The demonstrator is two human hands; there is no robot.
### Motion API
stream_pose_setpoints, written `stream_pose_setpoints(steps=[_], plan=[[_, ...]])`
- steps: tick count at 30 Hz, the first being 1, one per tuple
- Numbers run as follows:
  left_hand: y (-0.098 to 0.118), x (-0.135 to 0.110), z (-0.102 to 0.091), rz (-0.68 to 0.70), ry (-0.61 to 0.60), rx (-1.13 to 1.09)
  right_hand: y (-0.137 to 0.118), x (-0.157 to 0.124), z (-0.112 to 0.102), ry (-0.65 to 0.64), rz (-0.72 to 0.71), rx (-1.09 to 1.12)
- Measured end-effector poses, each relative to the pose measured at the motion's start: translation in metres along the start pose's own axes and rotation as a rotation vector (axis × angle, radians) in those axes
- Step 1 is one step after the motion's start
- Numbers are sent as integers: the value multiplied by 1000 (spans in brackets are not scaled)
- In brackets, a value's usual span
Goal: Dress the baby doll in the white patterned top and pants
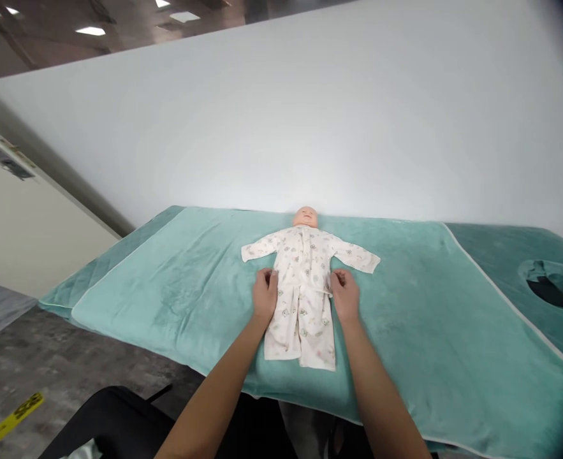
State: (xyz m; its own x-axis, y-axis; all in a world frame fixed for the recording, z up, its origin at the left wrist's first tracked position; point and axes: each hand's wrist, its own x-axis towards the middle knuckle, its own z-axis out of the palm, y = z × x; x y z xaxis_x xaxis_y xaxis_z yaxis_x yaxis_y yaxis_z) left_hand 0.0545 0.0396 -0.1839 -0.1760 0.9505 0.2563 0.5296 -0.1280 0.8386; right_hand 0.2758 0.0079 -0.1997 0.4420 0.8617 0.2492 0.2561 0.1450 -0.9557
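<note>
A baby doll [306,217] lies on its back on a green covered bed. It wears a white printed shirt [303,252] with both sleeves spread out to the sides. White printed trousers [285,322] cover its legs, and the shirt's hem overlaps their waist. At the left edge of the hem, my left hand [265,296] is closed with its fingers curled against the shirt. Opposite it, my right hand [345,296] pinches the hem's right edge. The fingertips of both hands are partly hidden, and no hands or feet of the doll show.
The green bed cover [419,319] spreads to both sides, with a face hole [556,284] at the right end. A white wall [281,127] stands behind. At left is a door with a handle [6,159]. A black chair [113,421] and yellow floor tape [8,424] are lower left.
</note>
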Motion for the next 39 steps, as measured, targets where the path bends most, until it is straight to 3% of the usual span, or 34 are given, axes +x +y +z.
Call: stream_pose_setpoints(steps=[3,6,9,13,15,17,20,24,28,33,39], plan=[[5,0,0,-61,-67,41,0,-3,3,-26,-1,-288],[14,2,-9,-63,-120,109,5,-6,3,-192,-52,-430],[15,20,-31,-75,-111,166,19,2,-17,-244,-102,-495],[-5,63,-64,-181,6,266,35,34,-75,-17,19,-618],[-19,83,-69,-227,38,299,36,55,-98,129,146,-678],[-31,96,-66,-235,26,349,34,73,-108,191,263,-716],[-40,108,-56,-199,-43,480,34,92,-104,120,316,-781],[-47,120,-50,-161,-91,537,49,111,-95,94,238,-859],[-58,134,-49,-98,-43,548,62,134,-99,154,220,-894],[-65,152,-45,-162,45,569,61,158,-95,205,260,-942],[-68,165,-34,-135,-11,700,55,166,-83,142,212,-1101]])
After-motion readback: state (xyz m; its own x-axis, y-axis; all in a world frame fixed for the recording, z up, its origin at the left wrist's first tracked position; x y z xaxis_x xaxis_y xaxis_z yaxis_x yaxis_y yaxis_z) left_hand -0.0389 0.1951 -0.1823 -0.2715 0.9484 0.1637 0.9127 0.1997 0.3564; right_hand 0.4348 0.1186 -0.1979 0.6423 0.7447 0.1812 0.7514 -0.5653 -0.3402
